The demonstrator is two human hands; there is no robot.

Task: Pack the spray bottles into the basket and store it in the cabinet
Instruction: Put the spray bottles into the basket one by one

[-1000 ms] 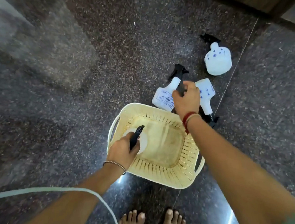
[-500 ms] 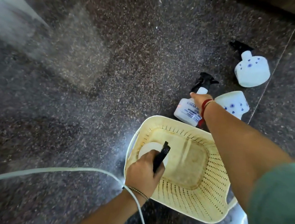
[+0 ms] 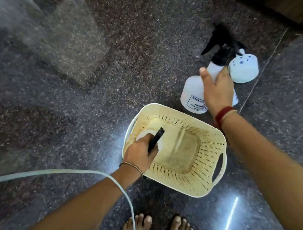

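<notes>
View from above onto a dark speckled floor. A cream perforated basket stands on it, just ahead of two bare feet. The left hand grasps the black trigger head of a white spray bottle standing inside the basket at its left end. The right hand grips the neck of a labelled spray bottle just beyond the basket's far rim. A dotted spray bottle lies on the floor just beside it. A pale cable crosses the left forearm.
</notes>
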